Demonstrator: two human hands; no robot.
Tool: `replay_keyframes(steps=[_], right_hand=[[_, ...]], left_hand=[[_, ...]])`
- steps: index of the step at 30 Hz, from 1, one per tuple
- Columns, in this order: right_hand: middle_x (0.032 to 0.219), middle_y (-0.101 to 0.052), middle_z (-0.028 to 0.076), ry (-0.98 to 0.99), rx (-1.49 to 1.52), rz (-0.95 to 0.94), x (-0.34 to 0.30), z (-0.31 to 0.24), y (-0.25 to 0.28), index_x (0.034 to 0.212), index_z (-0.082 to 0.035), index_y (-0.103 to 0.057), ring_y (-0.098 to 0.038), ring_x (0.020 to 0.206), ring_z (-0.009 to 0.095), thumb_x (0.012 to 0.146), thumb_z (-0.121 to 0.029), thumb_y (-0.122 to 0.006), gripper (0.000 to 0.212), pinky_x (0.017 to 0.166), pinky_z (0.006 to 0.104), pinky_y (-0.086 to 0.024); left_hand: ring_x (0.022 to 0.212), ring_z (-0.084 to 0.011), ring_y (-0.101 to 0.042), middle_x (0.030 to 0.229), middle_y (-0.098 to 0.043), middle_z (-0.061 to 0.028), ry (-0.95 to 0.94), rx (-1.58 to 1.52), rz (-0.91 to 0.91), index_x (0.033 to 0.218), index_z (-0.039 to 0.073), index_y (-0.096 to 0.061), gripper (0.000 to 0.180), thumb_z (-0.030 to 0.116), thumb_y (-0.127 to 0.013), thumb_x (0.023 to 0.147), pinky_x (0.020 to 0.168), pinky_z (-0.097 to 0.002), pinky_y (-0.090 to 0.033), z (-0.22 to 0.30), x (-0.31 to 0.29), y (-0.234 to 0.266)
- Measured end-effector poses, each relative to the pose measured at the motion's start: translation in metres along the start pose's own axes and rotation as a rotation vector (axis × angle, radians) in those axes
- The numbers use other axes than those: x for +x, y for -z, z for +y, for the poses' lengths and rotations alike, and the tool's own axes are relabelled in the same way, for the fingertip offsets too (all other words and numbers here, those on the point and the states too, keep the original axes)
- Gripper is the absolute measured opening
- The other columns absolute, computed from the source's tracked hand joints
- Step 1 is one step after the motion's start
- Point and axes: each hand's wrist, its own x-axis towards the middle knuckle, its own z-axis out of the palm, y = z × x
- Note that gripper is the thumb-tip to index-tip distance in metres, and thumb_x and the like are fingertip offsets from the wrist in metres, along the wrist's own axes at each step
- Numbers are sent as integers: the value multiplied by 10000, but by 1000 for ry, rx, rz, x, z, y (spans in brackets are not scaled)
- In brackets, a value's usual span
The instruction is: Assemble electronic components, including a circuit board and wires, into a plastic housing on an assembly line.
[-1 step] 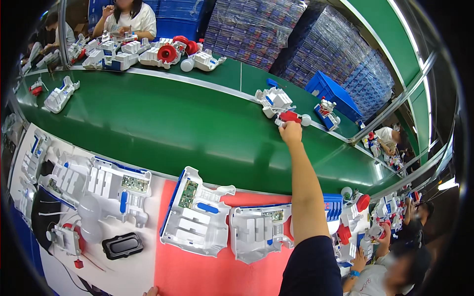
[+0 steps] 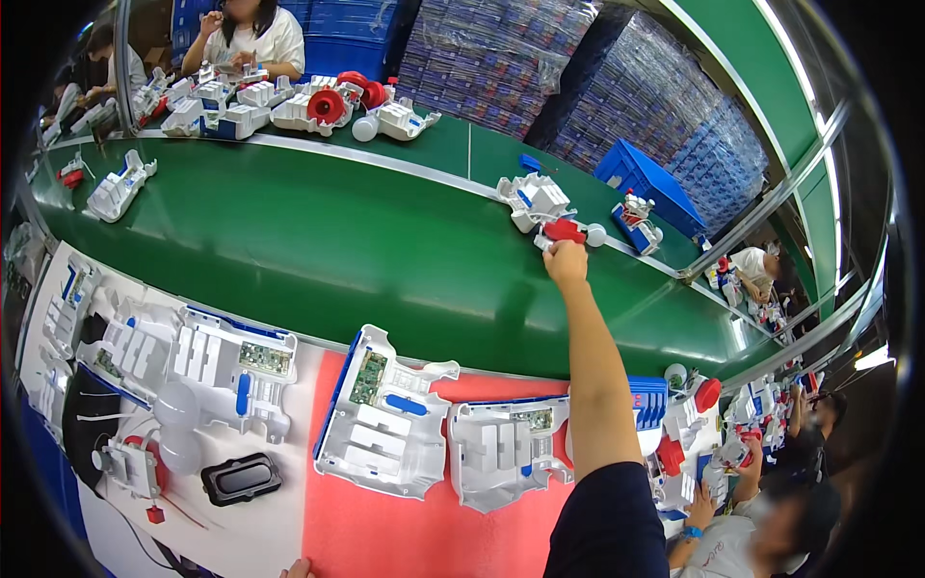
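Observation:
My right arm stretches across the green conveyor, and my right hand (image 2: 567,262) is closed round a white plastic part joined to a red horn-shaped piece (image 2: 561,231). Beside it on the belt's far edge lies an open white housing (image 2: 536,199), with a white ball-shaped part (image 2: 596,235) just to the right. Only the fingertips of my left hand (image 2: 297,569) show at the lower edge, by the border of the red mat (image 2: 405,535); their grip is hidden. On that mat lie two open white housings with green circuit boards, a larger one (image 2: 390,438) and a smaller one (image 2: 501,453).
On the white tabletop at left are several more housings (image 2: 231,371), a black oval frame (image 2: 241,479) and a wired white-and-red assembly (image 2: 135,467). A blue bin (image 2: 650,183) stands beyond the conveyor (image 2: 318,222). Other people sit along both sides, including a co-worker (image 2: 742,539) at right.

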Motion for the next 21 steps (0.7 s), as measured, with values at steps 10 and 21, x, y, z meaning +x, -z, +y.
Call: replay_keyframes(steps=[10,21], right_hand=[[694,-598,164,214,-71,-296,-81,-8,53,754,3,-624,-587,688,288,603,-254,-674,301,661,359,-463],[768,-581,230,430,38,-417,-132,-22,98,900,30,-590,-579,737,329,656,-256,-633,378,706,380,-463]], left_hand=[[837,-410,-457,1008,-474,-236,57,11,77,1012,-26,-449,497,222,-608,613,690,-473,-388,-2,-13,-15],[777,-396,-483,920,-511,-228,38,-68,188,1110,-28,-403,517,197,-571,677,663,-461,-399,-6,-15,-27]])
